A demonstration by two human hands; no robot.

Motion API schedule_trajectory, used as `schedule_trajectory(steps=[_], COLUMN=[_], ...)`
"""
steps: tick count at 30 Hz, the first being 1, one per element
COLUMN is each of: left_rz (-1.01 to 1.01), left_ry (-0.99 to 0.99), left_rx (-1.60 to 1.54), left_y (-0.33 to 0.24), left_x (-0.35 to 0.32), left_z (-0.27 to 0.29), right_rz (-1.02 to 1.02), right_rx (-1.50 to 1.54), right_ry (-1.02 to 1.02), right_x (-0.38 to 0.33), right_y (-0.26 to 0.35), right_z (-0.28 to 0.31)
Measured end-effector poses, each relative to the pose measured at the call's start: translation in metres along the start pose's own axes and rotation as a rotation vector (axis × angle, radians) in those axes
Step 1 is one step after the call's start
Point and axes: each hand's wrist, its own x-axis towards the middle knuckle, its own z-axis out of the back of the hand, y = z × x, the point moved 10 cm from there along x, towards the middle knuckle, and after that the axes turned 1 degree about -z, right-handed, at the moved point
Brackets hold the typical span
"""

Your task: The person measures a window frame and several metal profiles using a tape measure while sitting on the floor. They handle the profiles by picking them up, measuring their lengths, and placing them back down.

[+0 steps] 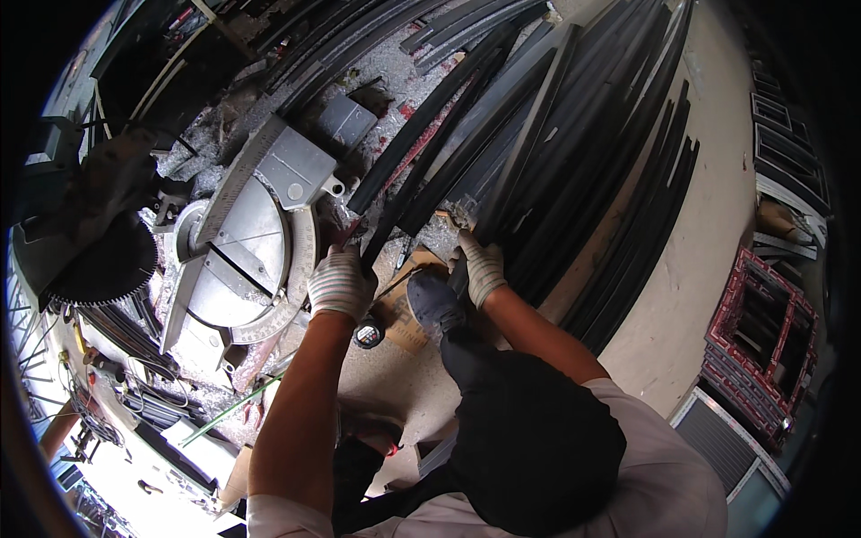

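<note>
My left hand (341, 282), in a pale knit glove, is closed around the near end of a long dark profile bar (384, 235) beside the miter saw's round metal table (242, 251). To its right, my right hand (482, 267), gloved the same way, has its fingers curled around a dark bar end (458, 276); its palm side is hidden. Between the hands my dark shoe (435, 300) rests by a piece of brown cardboard (408, 318). A round tape measure (368, 334) lies just below my left hand.
At the left hangs the toothed saw blade (108, 260). Many long dark profiles (574, 179) lie fanned out ahead and to the right. Metal shavings (395, 99) litter the floor around the saw. Red-edged frames (762, 332) are stacked at the far right. Cables (99, 412) lie lower left.
</note>
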Motion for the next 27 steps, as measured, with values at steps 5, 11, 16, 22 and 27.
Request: schedule_trajectory(steps=[5,11,16,22,27], left_rz=[0.061,0.066,0.025,0.056,-0.004], left_ry=[0.151,0.188,0.159,0.087,-0.05], left_rx=[-0.17,-0.431,-0.517,-0.498,-0.415], left_y=[-0.005,-0.019,-0.023,-0.006,-0.007], left_x=[-0.008,-0.028,-0.039,-0.045,-0.043], left_z=[-0.014,-0.032,-0.032,-0.027,-0.007], right_rz=[0.003,0.01,-0.002,0.07,0.027], right_rx=[-0.008,-0.046,-0.019,-0.023,-0.009], right_ry=[0.019,0.026,0.021,0.011,0.04], right_x=[-0.005,-0.016,-0.013,-0.012,-0.014], right_y=[0.001,0.009,0.005,0.008,0.007], right_z=[-0.002,-0.007,-0.003,-0.002,-0.007])
